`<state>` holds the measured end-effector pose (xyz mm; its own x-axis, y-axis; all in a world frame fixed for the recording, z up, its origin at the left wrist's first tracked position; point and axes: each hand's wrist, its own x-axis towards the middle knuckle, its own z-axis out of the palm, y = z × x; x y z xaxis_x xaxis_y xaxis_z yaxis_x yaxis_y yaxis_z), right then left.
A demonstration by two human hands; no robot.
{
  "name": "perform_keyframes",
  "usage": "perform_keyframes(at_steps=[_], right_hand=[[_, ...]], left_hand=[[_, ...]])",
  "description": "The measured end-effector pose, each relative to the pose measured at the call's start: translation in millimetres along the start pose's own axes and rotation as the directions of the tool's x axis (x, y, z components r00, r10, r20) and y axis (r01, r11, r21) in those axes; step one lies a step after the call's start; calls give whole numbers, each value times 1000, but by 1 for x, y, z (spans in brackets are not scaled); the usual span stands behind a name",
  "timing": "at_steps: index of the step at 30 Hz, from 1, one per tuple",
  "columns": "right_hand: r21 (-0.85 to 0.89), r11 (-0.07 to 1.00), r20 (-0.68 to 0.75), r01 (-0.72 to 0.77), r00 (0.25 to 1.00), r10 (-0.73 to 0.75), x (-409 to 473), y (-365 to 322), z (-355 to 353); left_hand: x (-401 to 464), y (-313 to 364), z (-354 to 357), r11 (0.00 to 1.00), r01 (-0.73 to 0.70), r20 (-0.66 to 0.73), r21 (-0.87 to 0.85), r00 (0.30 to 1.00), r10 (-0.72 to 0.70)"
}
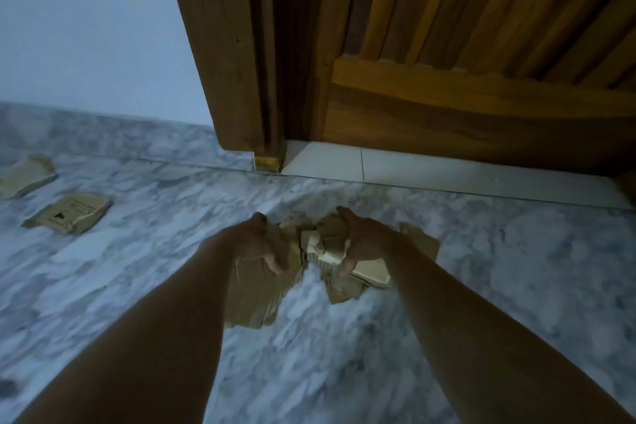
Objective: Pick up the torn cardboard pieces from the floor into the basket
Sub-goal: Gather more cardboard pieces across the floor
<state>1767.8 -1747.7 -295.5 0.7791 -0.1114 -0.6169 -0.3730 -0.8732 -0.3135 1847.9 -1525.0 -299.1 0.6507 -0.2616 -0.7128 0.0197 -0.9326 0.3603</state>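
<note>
head view | step: gathering; left hand (256, 244) and right hand (361, 241) are curling fingers around cardboard pieces (323, 248) on the floor (344, 337) | next: lifting, needing basket, unseen

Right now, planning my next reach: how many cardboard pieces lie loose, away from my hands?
2, both far left: one near the wall, a printed one nearer. More may lie out of view.

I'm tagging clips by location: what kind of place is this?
Probably a room in a home: a marble-patterned floor, a plain painted wall and a panelled wooden door in its frame.
</note>
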Motion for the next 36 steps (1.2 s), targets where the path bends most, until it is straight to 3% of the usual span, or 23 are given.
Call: perform_keyframes(at_steps=[3,12,14,16,19,21,25,31,34,36], right_hand=[[-113,994,7,7,1000,-6,11,-3,9],[-102,990,-135,101,984,-115,5,-16,7],[9,997,-145,75,987,-73,1,-7,8],[260,961,-175,93,983,-48,-8,11,10],[640,753,-255,155,967,18,-23,46,0],[731,671,-291,125,946,140,-22,77,-14],[644,761,-310,-76,884,351,-1,140,-18],[481,844,-287,-237,867,407,-35,126,-3],[444,869,-332,-220,860,387,-42,114,-6],[403,889,-401,-218,831,385,-50,106,-3]], left_hand=[[1,4,9,997,0,-33,-80,999,-3],[-15,4,32,956,20,-186,-294,980,-77],[-17,1,37,914,25,-177,-405,979,-105],[-18,0,43,867,21,-166,-497,979,-119],[-16,-1,51,827,-6,-164,-563,981,-105],[-20,3,52,810,-17,-169,-587,980,-102],[-32,3,47,793,-21,-160,-609,982,-97],[-64,-40,31,803,86,-115,-590,975,-190],[-77,-64,36,775,156,-126,-613,948,-291],[-84,-68,46,812,184,-149,-554,938,-314]])
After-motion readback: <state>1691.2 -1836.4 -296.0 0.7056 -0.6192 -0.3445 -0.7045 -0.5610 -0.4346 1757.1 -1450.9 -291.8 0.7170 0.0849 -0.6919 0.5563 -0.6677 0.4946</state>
